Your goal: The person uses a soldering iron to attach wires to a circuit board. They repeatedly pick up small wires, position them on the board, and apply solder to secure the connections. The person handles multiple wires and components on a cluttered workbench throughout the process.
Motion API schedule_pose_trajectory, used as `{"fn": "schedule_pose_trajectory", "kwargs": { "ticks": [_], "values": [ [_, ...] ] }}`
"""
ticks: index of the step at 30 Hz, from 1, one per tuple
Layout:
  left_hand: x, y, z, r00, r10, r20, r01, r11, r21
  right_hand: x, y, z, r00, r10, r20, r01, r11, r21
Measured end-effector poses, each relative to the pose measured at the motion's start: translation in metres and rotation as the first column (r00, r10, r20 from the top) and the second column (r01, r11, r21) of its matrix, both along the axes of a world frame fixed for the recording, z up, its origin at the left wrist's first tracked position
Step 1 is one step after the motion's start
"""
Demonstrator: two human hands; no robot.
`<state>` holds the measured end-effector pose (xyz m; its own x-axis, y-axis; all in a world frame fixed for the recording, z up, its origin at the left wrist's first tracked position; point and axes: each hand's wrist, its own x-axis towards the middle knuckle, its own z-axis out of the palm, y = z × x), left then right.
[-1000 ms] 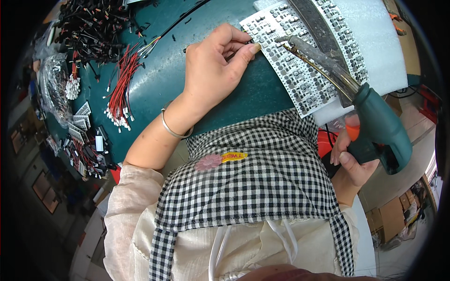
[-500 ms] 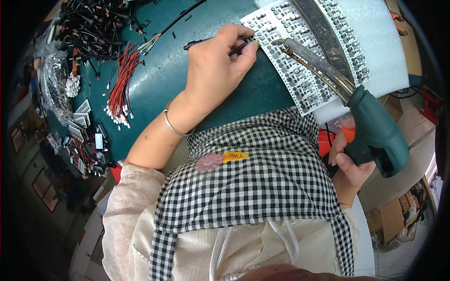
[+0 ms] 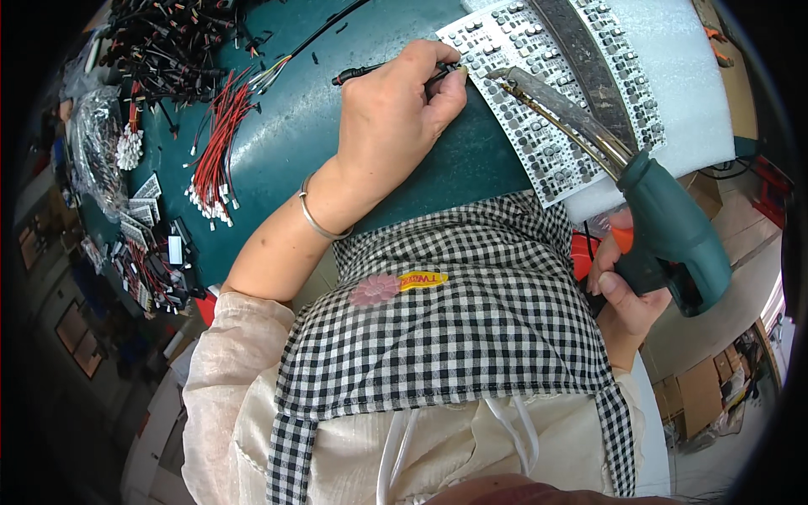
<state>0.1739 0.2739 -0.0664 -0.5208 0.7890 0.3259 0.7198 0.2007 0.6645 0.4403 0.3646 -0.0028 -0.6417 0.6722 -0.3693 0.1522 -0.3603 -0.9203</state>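
Left of circuit-board panel (image 3: 539, 139): left hand (image 3: 394, 109) pinching black cable (image 3: 353, 74). Below-right of panel: right hand (image 3: 627, 299) clasping soldering gun (image 3: 673, 227). Best: brace cable, heat briefly.

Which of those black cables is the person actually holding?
The black cable in the left hand, its end poking out leftward; the other cables lie untouched at upper left or near the top edge.

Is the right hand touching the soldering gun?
Touching: the head view shows the right hand gripping the soldering gun by its dark handle, thumb against it.
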Motion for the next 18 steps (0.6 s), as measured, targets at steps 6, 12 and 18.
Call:
{"fn": "schedule_pose_trajectory", "kwargs": {
  "ticks": [6, 12, 18],
  "values": [
    [-0.004, 0.002, 0.000, 0.998, -0.038, -0.047, 0.040, 0.999, 0.025, -0.001, -0.001, -0.001, 1.000, 0.011, 0.023, -0.011, 1.000, 0.001],
    [-0.004, 0.002, 0.000, 0.998, -0.043, -0.050, 0.045, 0.998, 0.041, 0.001, -0.002, -0.021, 0.995, 0.086, -0.055, -0.074, 0.977, 0.199],
    [-0.005, 0.003, -0.002, 0.997, -0.051, -0.062, 0.056, 0.995, 0.082, -0.008, -0.003, -0.013, 0.992, 0.123, -0.023, -0.118, 0.979, 0.167]
  ]
}}
